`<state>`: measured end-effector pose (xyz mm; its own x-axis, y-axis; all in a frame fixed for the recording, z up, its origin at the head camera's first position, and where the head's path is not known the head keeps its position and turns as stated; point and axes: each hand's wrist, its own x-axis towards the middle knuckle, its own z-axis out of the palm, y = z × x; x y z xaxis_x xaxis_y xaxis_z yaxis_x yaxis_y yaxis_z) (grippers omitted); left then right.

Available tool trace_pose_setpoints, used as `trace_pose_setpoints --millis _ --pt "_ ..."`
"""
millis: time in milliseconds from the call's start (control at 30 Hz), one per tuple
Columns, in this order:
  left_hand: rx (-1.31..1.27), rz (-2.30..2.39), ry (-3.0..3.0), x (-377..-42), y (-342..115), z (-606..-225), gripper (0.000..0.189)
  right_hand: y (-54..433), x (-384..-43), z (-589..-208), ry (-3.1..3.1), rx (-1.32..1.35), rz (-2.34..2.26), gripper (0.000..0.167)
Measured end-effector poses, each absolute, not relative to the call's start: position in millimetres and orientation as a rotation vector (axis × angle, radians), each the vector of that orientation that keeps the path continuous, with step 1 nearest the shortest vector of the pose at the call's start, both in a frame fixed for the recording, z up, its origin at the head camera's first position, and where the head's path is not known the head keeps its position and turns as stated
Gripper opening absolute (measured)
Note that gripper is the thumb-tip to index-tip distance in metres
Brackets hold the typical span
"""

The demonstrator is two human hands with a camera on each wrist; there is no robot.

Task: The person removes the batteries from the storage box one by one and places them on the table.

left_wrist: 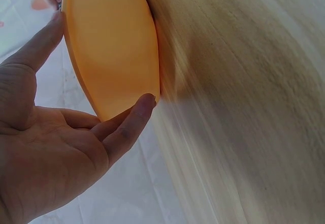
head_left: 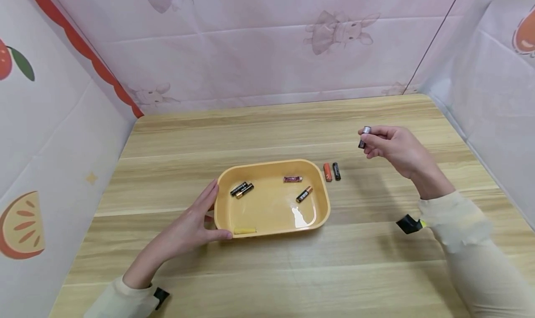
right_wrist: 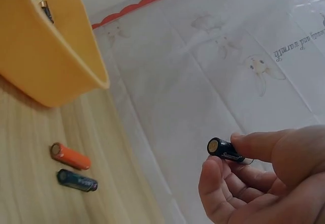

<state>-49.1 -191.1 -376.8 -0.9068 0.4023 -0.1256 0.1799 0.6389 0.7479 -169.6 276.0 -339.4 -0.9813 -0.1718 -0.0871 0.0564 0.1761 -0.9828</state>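
Note:
My right hand (head_left: pixel 397 148) pinches a black-and-silver battery (right_wrist: pixel 227 150) between thumb and fingers, raised to the right of a yellow plastic tub (head_left: pixel 267 165). The tub's left end is gripped by my left hand (head_left: pixel 196 223), thumb at the near corner and fingers along the outer wall. Inside lie two dark batteries (head_left: pixel 239 189) side by side, a purplish-red battery (head_left: pixel 292 179), a black-and-copper battery (head_left: pixel 304 194) and a yellow battery (head_left: pixel 244 230) by the near wall. Just outside the right end, an orange battery (head_left: pixel 328 172) lies beside a black battery (head_left: pixel 336 171).
The wood-grain table (head_left: pixel 259 276) carries everything. A pale printed cloth (head_left: pixel 267 62) hangs behind the far edge, with more cloth at both sides. Dark straps (head_left: pixel 409 223) show at the cream sleeves.

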Motion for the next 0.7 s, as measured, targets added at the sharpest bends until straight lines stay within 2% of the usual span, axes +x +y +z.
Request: trace_pose_setpoints --millis 300,700 --pt "0.456 1.125 2.579 -50 -190 -378 0.121 276 -177 -369 2.258 -0.09 -1.746 0.033" --pt "0.46 1.13 2.579 -49 -190 -379 0.12 269 -179 -399 2.299 -0.031 -1.518 0.034"
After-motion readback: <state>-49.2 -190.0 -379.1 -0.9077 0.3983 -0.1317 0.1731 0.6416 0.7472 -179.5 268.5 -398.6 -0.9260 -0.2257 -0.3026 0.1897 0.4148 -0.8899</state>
